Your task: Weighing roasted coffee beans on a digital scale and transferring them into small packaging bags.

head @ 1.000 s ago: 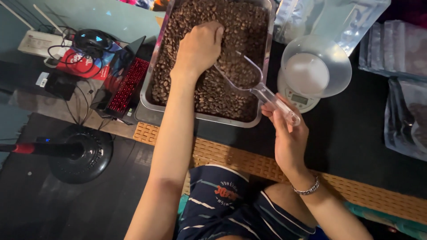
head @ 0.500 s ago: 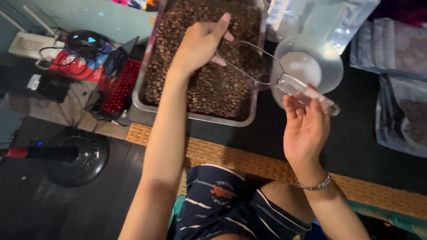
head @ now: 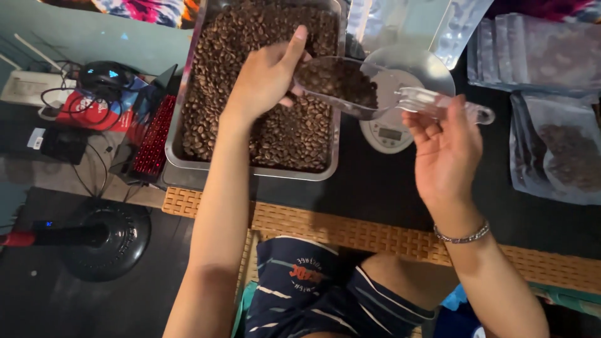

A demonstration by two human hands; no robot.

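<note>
**Inspector A:** State of the right hand?

**Inspector B:** The right hand (head: 446, 147) is closed loosely on the handle of a clear plastic scoop (head: 375, 94), fingers curled under it, palm facing up. A metal bracelet (head: 462, 236) sits on that wrist.

**Inspector A:** And the scoop?

**Inspector B:** Held roughly level between the two hands, its bowl loaded with coffee beans (head: 338, 80). The bowl is above the right edge of the metal tray (head: 250, 168); the handle reaches past the right hand's fingers.

**Inspector A:** Left hand?

**Inspector B:** The left hand (head: 266, 78) is open, fingers together and extended, cupped against the mouth of the scoop. It touches the scoop's front edge; it grips nothing. The two hands are apart, joined only by the scoop.

**Inspector A:** Beneath the left hand?

**Inspector B:** The tray, filled with roasted coffee beans, directly under and beyond that hand.

**Inspector A:** Near the right hand?

**Inspector B:** A small digital scale (head: 391, 131) with a round pan sits just left of the right hand, partly under the scoop. A silvery pouch (head: 407, 25) stands beyond it. Clear bags (head: 551, 150) holding beans lie to the right of the right hand.

**Inspector A:** Left of the left hand?

**Inspector B:** A computer mouse (head: 103, 74), cables, and a keyboard with red lighting (head: 153, 134), well apart from the hand. Below, a fan base (head: 103, 241) on the floor.
</note>
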